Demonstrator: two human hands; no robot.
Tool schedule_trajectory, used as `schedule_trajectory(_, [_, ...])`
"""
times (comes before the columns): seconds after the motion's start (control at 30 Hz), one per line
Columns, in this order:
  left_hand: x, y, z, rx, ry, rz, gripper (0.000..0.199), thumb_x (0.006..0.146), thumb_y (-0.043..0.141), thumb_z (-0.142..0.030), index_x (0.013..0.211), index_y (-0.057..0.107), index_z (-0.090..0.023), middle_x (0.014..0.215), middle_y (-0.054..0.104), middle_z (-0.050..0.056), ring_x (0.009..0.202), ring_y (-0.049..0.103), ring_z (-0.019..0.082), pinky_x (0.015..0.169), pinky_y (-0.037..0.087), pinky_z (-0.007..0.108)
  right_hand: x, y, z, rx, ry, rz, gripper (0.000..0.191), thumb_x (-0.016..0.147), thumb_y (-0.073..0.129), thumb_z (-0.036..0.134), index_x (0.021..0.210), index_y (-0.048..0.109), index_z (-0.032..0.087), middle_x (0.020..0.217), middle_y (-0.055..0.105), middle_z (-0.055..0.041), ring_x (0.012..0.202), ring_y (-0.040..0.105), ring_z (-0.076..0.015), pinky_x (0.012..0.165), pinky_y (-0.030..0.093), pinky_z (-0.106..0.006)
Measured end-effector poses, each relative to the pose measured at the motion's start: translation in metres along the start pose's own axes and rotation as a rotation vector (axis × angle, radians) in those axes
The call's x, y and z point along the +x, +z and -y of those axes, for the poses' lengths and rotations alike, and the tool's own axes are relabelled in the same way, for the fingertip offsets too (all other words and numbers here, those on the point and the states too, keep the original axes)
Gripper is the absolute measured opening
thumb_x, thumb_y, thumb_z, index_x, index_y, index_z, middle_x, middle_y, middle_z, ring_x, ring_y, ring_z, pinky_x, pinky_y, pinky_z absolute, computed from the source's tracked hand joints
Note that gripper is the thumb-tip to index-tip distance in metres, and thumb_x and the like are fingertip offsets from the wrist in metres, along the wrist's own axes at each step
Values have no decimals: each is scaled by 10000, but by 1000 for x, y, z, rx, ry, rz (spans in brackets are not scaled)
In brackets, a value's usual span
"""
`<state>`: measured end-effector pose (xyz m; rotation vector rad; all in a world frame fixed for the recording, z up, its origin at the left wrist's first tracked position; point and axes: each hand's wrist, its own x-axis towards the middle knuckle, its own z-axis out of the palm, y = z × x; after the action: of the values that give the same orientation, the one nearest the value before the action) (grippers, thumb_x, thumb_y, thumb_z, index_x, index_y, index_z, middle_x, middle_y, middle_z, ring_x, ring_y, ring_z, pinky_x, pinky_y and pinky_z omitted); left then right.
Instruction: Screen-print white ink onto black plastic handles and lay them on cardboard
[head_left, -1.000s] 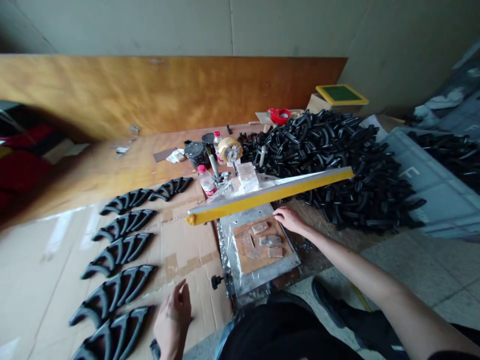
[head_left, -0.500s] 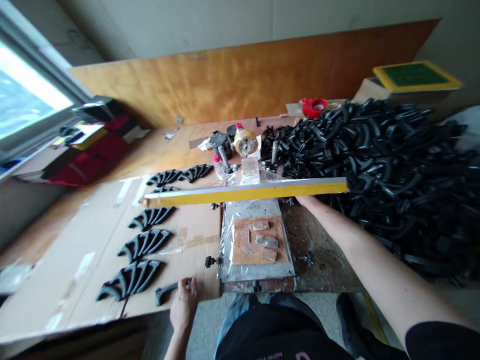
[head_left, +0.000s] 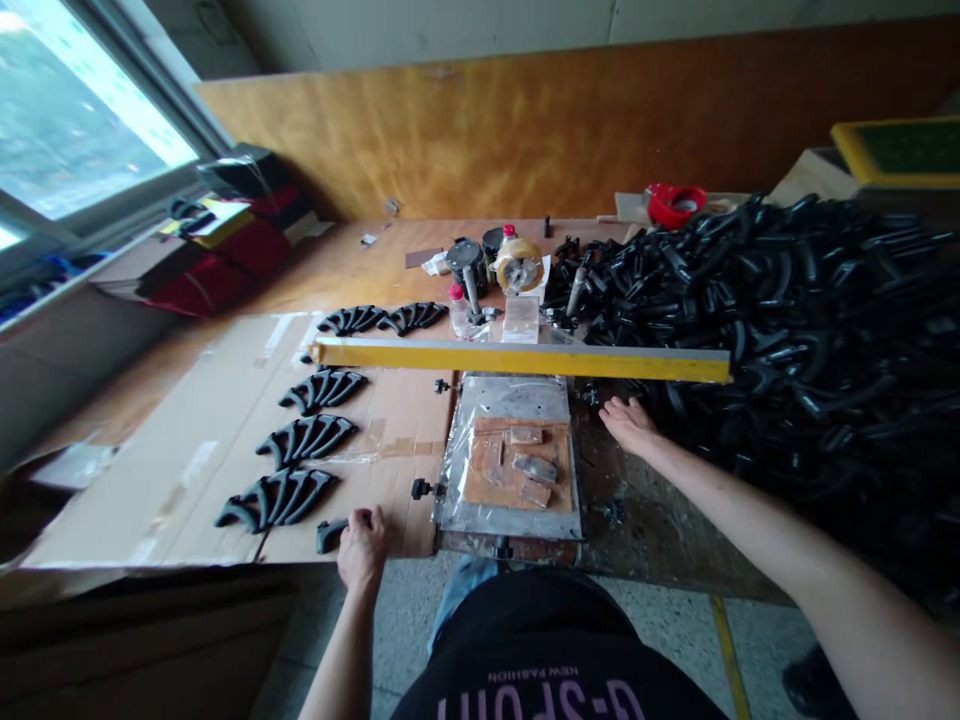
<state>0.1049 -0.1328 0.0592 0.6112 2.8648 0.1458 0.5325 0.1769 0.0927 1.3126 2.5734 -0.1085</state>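
Jutting out left of the fingers [head_left: 378, 524], 1 black part [head_left: 328, 536] sits grasped by the left hand [head_left: 361, 555]. The right hand [head_left: 628, 422] is released.

1. A single black, curved bar-like piece with a smooth surface [head_left: 331, 537] lies on the tan cardboard sheet [head_left: 217, 400], near its front edge. Its thick, blunt left end shows; the left hand [head_left: 362, 550] covers the middle and touches the right part. Whether it is gripped cannot be told.
2. Fan-shaped groups of similar black, curved bar-like pieces [head_left: 279, 500] lie farther left and back on the cardboard, the pieces in each close together. The nearest fan sits just left of the single piece.
3. A large, jumbled heap of shiny black curved pieces [head_left: 750, 300] lies at the far right, tilted every way.
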Motion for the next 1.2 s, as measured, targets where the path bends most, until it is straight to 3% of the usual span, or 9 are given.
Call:
schedule_trajectory(0.13, [13,9,-9,-27,224,3,393,951,318,-432,1061,597,-178,995,679,155,925,651,276,745,457,345,-43,15,4,17,20,37,371,862,482,137,1207,600,204,1312,579,-145,1272,467,-263,1066,348,-448])
schedule_trajectory(0.3, [34,10,-36,-39,602,76,328,951,348,-360,1059,600,-180,1040,651,124,907,630,217,740,431,300,-80,27,-17,173,2,-145,460,697,690,131,1142,601,210,1139,624,-122,1148,513,-287,951,437,-392])
schedule_trajectory(0.37, [42,8,-49,-16,674,121,339,962,327,-354,1078,600,-192,1031,641,103,875,623,194,730,429,284,-88,31,-26,241,-20,-194,525,662,693,96,1163,591,219,1140,622,-94,1153,502,-273,951,435,-373])
schedule_trajectory(0.47, [49,3,-63,29,756,186,384,977,288,-368,1135,598,-203,1044,627,96,857,622,182,712,437,272,-93,38,-34,288,-13,-191,387,734,549,30,1056,653,218,1080,651,-72,1093,537,-221,923,440,-314])
schedule_trajectory(0.6, [50,1,-63,51,751,183,456,961,352,-368,1370,483,-218,1178,610,132,943,635,221,763,456,306,-96,38,-30,306,71,-207,348,823,443,61,954,713,237,953,692,-74,982,580,-217,879,453,-331])
schedule_trajectory(0.73, [38,1,-53,-30,667,91,576,961,357,-420,1477,357,-164,1197,621,173,1010,625,266,818,462,364,-89,17,9,337,35,-351,354,886,453,132,1137,690,212,1043,695,-95,1030,569,-251,908,438,-386])
schedule_trajectory(0.93, [16,-16,-68,-285,548,-77,489,952,398,-382,1375,487,-154,1001,660,105,902,612,210,803,456,338,-45,-19,126,506,-274,-510,349,943,446,138,1154,703,245,1031,683,-59,948,581,-191,853,462,-319])
schedule_trajectory(1.03, [15,-40,-90,-410,579,-162,459,942,430,-370,1324,528,-136,942,649,85,843,590,184,805,450,320,-23,-24,160,459,-312,-487,282,942,491,151,1008,749,244,943,673,-44,908,557,-182,816,452,-300])
schedule_trajectory(1.2, [15,-104,-142,-755,700,-185,411,915,508,-396,1247,573,-162,789,596,9,649,528,107,668,447,242,-20,-19,170,332,-312,-460,266,955,488,190,1026,739,243,881,630,-57,911,524,-199,815,441,-312])
